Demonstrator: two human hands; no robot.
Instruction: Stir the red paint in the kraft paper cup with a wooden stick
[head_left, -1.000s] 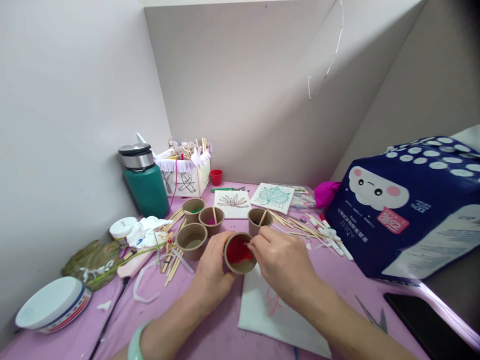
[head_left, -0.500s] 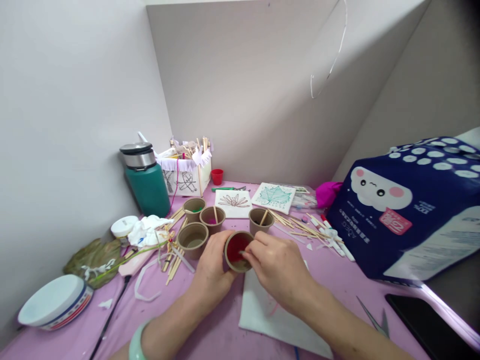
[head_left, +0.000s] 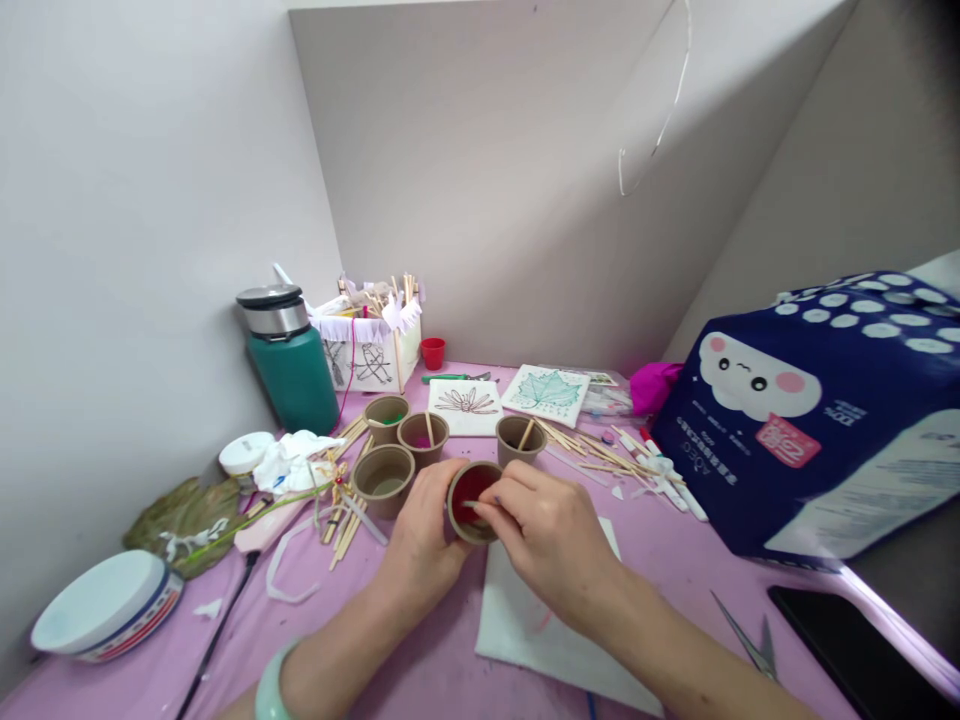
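And here we are over the worktop (head_left: 427, 660), with the left hand (head_left: 431, 532) clamped round the cup (head_left: 472, 481), fingers against its side, the mouth tipped towards us and red showing inside. In comes the right hand (head_left: 551, 535), thumb and fingertips pinched together on a thin stick (head_left: 468, 504), its tip down in that red. The cup sits off the worktop, up beside the near cup (head_left: 383, 482) and at the far edge of the white sheet (head_left: 517, 625). So how far along? Behind, the flower square (head_left: 465, 410) and the leaf square (head_left: 546, 397) both carry full line drawings, so those two look done. The sheet looks barely begun: there's a short pale-red line (head_left: 544, 620) on it, though the right arm covers much of the rest, so I can't tell how much is drawn. The colours look ready, with the green cup (head_left: 385, 420), purple cup (head_left: 414, 446) and dark cup (head_left: 511, 450) all standing upright; most of what's left, I'd judge, is that sheet.
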